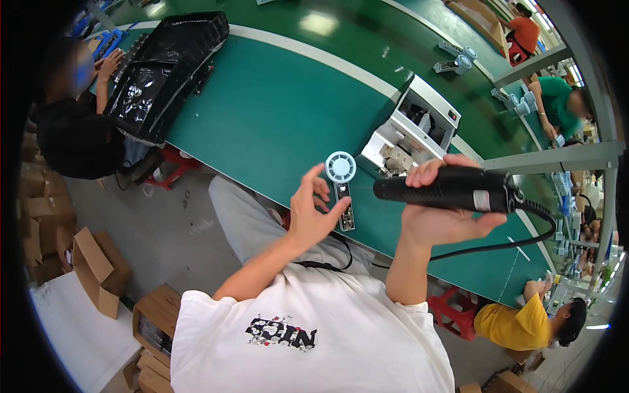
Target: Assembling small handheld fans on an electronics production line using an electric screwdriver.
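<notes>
A handheld fan with a round light-blue head [341, 168] and an open handle showing its inner parts lies at the table's near edge. My left hand [314, 208] is beside it, thumb and fingers apart, with the thumb tip close to the handle; I cannot tell whether it touches. My right hand [426, 219] is wrapped round a black electric screwdriver [458, 190], held almost level above the table. Its narrower end points left toward the fan, and a coiled black cable leaves its right end. My palm hides part of its underside.
Just beyond the screwdriver stands a white box-shaped machine [419, 124] with an uncovered top. A black plastic-covered bin [167, 72] sits at the table's far left, by a person in black [75, 134]. A person in yellow [514, 324] sits at right. Cardboard boxes [98, 268] lie lower left.
</notes>
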{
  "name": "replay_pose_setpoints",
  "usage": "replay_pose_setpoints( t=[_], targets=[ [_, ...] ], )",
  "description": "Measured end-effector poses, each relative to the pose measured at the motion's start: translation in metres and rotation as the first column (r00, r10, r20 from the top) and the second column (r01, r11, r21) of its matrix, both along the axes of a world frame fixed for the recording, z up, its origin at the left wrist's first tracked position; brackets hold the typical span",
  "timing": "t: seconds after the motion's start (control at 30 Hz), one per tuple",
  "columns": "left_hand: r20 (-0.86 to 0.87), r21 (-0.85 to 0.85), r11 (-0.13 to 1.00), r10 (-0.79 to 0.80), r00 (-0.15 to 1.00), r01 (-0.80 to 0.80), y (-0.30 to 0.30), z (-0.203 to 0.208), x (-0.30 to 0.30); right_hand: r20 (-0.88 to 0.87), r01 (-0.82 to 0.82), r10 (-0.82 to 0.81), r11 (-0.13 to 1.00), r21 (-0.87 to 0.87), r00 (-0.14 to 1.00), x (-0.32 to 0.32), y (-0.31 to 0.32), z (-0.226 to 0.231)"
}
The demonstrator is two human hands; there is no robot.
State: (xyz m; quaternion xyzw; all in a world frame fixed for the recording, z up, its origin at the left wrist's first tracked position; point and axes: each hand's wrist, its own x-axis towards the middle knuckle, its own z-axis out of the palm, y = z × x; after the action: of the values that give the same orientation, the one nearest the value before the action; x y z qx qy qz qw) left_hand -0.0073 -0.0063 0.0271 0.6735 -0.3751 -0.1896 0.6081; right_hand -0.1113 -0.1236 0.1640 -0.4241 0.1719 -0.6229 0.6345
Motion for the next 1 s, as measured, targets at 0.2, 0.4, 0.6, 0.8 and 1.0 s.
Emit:
replay_pose_setpoints(
  t=[0.2,0.4,0.6,0.8,1.0],
  targets=[
    [0.115,-0.054,0.998,-0.025,0.993,0.032,0.006,0.027,-0.006,-0.005,-0.149,0.148,0.988,-0.046,0.989,-0.005,0.026,0.011],
    [0.076,-0.078,0.991,-0.100,0.992,0.106,0.009,0.024,-0.012,0.024,-0.127,0.128,0.991,-0.050,0.991,-0.014,0.033,0.010],
    [0.089,-0.117,0.984,-0.121,0.989,0.131,0.011,0.020,-0.010,0.010,-0.129,0.130,0.991,-0.039,0.992,-0.015,0.035,0.012],
    [0.075,-0.134,0.987,-0.083,0.994,0.092,0.011,0.025,-0.003,-0.019,-0.170,0.169,0.983,-0.062,0.985,-0.007,0.036,0.015],
    [0.178,-0.114,0.987,-0.093,0.980,0.114,0.009,0.029,0.000,0.041,-0.189,0.193,0.978,-0.089,0.980,-0.011,0.032,0.010]
  ],
)
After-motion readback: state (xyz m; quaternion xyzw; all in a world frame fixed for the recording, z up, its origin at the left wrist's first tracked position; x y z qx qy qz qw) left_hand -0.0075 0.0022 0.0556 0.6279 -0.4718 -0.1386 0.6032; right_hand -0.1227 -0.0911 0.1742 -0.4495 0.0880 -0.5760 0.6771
